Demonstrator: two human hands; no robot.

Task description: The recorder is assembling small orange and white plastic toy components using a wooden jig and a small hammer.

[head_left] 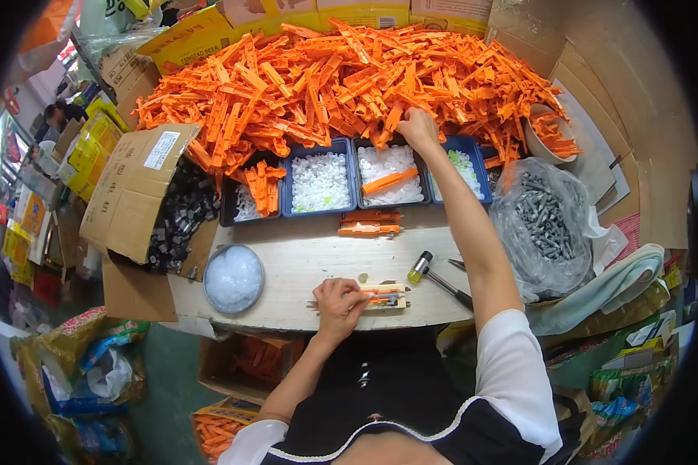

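My left hand (339,307) is curled at the left end of a pale wooden jig (395,304) near the table's front edge. Its fingertips press on an orange plastic piece (376,294) lying in the jig, where thin dark metal parts also show. With the arm stretched out, my right hand (420,130) reaches to the near edge of a big heap of orange plastic pieces (302,77). Its fingers are pinched on one long orange piece (392,122). Between the hands, a few assembled-looking orange pieces (370,224) lie on the table.
Dark blue bins (357,174) of small white parts stand before the heap. A mallet (420,267) lies right of the jig. A round dish (234,279) of whitish stuff sits left. At the sides are a cardboard box (136,190) with black parts and a plastic bag (541,221) of grey parts.
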